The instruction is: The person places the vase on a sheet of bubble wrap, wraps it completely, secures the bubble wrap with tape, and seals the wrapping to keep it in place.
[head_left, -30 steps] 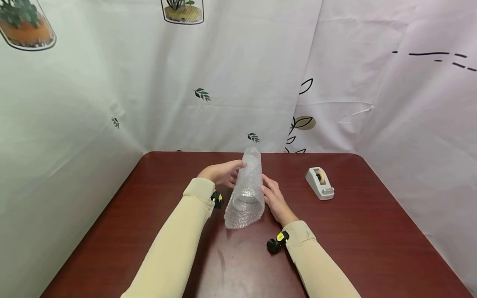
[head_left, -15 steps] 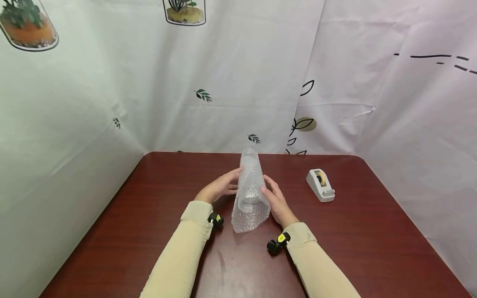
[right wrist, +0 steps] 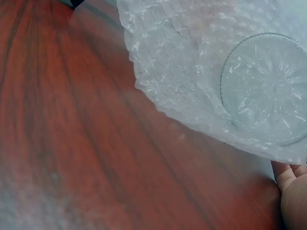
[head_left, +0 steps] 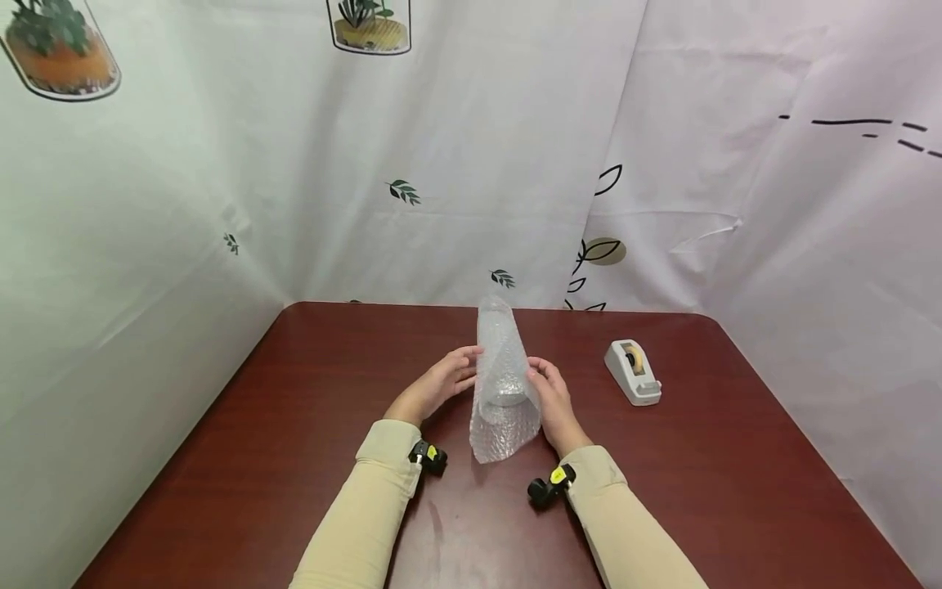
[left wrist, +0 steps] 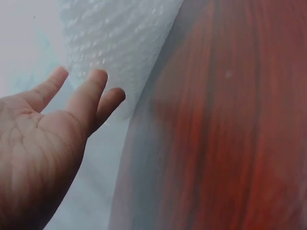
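Note:
A roll of clear bubble wrap point(head_left: 503, 352) stands tilted over the table, its wider, loose end towards me. Inside that end, the right wrist view shows the round, ridged base of a clear glass object point(right wrist: 266, 91); the wrap hides the rest of it. My left hand point(head_left: 439, 384) is at the roll's left side, fingertips right at the plastic. In the left wrist view its fingers point(left wrist: 86, 98) are spread and extended. My right hand point(head_left: 557, 405) holds the roll's right side, thumb on the near face and fingers farther round.
A white tape dispenser point(head_left: 634, 373) with a roll of tape sits on the red-brown table point(head_left: 721, 466), right of the wrap. White printed cloth point(head_left: 441, 123) hangs behind and along both sides. A small black camera is strapped to each wrist.
The bubble wrap roll has shifted slightly right, its loose end turning the same way. My left hand has slid down from the roll's upper part towards me; my right hand has barely moved.

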Available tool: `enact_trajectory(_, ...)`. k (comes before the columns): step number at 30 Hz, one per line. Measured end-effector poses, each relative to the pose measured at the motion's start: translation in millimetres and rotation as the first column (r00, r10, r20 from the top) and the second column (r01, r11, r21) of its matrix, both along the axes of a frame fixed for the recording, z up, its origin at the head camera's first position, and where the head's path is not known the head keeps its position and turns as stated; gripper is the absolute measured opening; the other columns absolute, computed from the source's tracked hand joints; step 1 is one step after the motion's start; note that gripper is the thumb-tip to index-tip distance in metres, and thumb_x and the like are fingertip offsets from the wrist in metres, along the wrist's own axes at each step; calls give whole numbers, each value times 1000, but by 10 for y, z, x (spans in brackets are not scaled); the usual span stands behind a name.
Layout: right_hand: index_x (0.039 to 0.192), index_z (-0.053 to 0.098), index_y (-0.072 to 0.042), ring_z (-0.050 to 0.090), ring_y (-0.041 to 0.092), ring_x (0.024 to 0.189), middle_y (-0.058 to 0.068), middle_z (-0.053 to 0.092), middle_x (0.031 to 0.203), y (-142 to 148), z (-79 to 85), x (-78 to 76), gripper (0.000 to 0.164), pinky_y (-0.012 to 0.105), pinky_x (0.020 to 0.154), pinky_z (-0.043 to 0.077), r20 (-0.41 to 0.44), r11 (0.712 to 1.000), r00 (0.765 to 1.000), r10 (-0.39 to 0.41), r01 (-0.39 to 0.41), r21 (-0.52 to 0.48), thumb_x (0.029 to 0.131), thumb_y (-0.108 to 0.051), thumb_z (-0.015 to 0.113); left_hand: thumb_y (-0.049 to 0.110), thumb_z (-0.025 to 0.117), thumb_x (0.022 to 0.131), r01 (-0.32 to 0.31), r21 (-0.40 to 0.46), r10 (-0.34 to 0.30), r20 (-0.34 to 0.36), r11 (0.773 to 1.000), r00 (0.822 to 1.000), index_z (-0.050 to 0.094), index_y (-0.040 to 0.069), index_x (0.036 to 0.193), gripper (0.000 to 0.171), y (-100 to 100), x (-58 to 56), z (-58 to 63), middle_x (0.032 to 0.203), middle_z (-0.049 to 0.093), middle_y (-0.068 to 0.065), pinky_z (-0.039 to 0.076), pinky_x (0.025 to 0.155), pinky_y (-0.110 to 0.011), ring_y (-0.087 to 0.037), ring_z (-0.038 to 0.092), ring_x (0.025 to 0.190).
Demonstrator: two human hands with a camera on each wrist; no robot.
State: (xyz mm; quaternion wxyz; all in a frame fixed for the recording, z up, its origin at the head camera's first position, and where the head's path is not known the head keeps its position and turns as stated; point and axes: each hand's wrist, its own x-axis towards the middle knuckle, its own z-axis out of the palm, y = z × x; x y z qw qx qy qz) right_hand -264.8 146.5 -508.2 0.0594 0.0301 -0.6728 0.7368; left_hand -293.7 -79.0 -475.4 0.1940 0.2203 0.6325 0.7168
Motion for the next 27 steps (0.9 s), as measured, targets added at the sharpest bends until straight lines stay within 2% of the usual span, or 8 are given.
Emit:
enact_trajectory(5,148,40,4,52,7,118,22,44,149,30,-32,11,51,20,95,43,-27,995,996,85,-86,-42,105,-23,43,18,29,104,16,-46,-18,-45,999,999,13,-4,159,61,7,22,27,165,5,-23,14,123,-50,-38,11,153)
enact_trajectory(9,153,32,5,48,11,126,23,40,152,22,-38,10,56,24,99,41,-46,993,993,109,-111,-47,106,-24,42,19,31,104,-28,-139,20,-59,990,998,11,0,160,62,43,0,48,166,3,-21,13,123,-48,-33,8,154)
enact_trajectory(13,155,27,4,44,17,130,22,38,152,18,-38,31,59,26,102,39,-39,992,993,113,-115,-52,105,-23,43,24,37,104,-99,-303,72,-96,948,993,11,8,163,66,88,19,49,168,2,-16,13,122,-52,-31,4,154)
enact_trajectory(16,157,22,2,39,21,135,20,35,153,27,-42,42,60,23,102,38,-39,990,992,124,-126,-57,106,-23,42,31,40,104,-124,-402,90,-103,907,991,9,19,164,68,121,61,42,168,1,-9,11,121,-56,-29,1,154)
enact_trajectory(19,159,18,0,33,25,140,19,32,156,36,-48,42,62,21,103,37,-41,988,990,137,-139,-67,106,-23,41,35,43,104,-138,-408,117,-78,902,990,8,23,163,70,166,71,39,163,4,-9,11,119,-58,-32,5,152)
enact_trajectory(21,159,16,0,29,27,145,19,28,159,39,-47,35,63,25,109,34,-49,987,988,148,-150,-60,106,-24,40,35,43,103,-159,-390,144,-68,907,987,8,22,163,71,194,54,43,158,7,-11,11,119,-58,-32,9,149)
enact_trajectory(24,159,15,1,22,30,149,20,24,162,34,-36,25,63,39,119,24,-69,986,985,160,-163,-41,106,-25,40,33,42,103,-185,-377,169,-75,908,983,10,19,163,70,211,21,55,157,9,-13,10,119,-58,-33,11,148)
enact_trajectory(27,158,16,2,17,31,152,21,22,164,27,-25,14,64,51,122,14,-84,985,982,169,-172,-25,106,-25,40,33,41,102,-191,-403,164,-102,895,981,9,19,164,70,198,1,72,161,7,-13,11,120,-58,-33,9,151)
